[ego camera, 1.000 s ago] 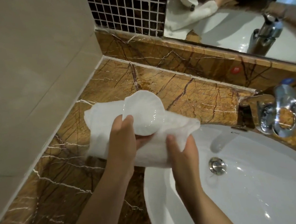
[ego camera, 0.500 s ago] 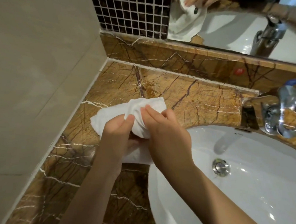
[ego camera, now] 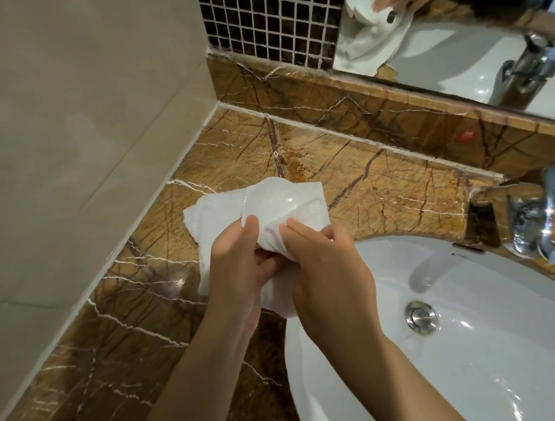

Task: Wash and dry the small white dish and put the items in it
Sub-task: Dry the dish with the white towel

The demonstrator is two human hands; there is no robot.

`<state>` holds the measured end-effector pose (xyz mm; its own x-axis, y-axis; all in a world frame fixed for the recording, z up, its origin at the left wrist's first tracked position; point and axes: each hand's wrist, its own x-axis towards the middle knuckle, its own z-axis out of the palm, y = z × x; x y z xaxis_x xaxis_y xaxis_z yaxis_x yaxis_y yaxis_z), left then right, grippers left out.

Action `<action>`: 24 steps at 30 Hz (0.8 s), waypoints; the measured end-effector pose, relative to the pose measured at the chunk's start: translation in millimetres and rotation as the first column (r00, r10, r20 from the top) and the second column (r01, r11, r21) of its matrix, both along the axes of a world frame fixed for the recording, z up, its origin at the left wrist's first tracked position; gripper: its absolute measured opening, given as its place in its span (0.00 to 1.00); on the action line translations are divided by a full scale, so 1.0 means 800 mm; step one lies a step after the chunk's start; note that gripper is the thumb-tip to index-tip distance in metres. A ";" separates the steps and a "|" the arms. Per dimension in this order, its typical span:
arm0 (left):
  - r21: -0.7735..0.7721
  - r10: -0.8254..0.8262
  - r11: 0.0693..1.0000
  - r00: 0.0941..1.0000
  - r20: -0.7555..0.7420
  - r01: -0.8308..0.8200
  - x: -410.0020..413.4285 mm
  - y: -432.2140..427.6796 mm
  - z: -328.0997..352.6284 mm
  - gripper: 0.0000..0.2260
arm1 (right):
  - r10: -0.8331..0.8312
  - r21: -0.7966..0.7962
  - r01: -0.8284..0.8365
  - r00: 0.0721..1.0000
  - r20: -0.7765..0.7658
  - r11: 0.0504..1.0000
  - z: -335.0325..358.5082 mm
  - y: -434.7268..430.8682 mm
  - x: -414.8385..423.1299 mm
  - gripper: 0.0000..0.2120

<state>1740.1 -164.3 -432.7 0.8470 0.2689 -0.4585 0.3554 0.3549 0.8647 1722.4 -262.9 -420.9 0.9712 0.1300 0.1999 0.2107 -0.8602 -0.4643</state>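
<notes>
While the dish [ego camera: 277, 202] sits at frame centre, tilted with its glossy hollow toward the camera just above both hands, the left hand [ego camera: 241, 272] grips its lower edge and the right hand [ego camera: 326, 266] presses the cloth [ego camera: 215, 228] into it.

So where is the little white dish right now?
In the head view, the small white dish is left of centre, held in both hands with the white cloth around it, above the marble counter just left of the sink.
</notes>
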 end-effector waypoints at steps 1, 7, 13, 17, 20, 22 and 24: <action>-0.005 -0.003 1.000 1.000 -0.003 0.003 -0.001 0.001 -0.001 0.10 | 0.015 0.084 -0.012 0.999 -0.042 0.996 -0.002 -0.001 -0.003 0.08; -0.076 0.062 0.995 0.998 -0.002 -0.062 -0.002 0.020 -0.004 0.10 | 0.224 0.519 -0.079 0.949 -0.222 0.851 -0.003 -0.008 0.002 0.21; -0.018 0.093 0.996 0.995 0.035 -0.092 0.009 0.076 0.011 0.11 | -0.101 0.587 0.145 0.989 -0.107 0.796 -0.009 -0.040 0.015 0.21; 0.077 -0.105 0.992 0.994 -0.007 0.105 0.013 0.084 0.017 0.08 | 0.105 0.341 -0.134 0.989 0.101 0.930 -0.008 -0.025 0.023 0.25; -0.023 -0.177 0.984 0.984 0.019 0.178 0.016 0.079 0.022 0.11 | 0.190 0.291 -0.238 0.964 0.184 0.927 -0.015 -0.024 0.031 0.24; -0.048 -0.219 0.975 0.976 0.003 0.219 0.021 0.079 0.020 0.10 | 0.206 0.321 -0.261 0.959 0.193 0.911 -0.021 -0.028 0.036 0.20; -0.056 -0.251 0.967 0.968 -0.013 0.250 0.024 0.082 0.018 0.12 | 0.241 0.334 -0.290 0.954 0.179 0.897 -0.024 -0.034 0.038 0.19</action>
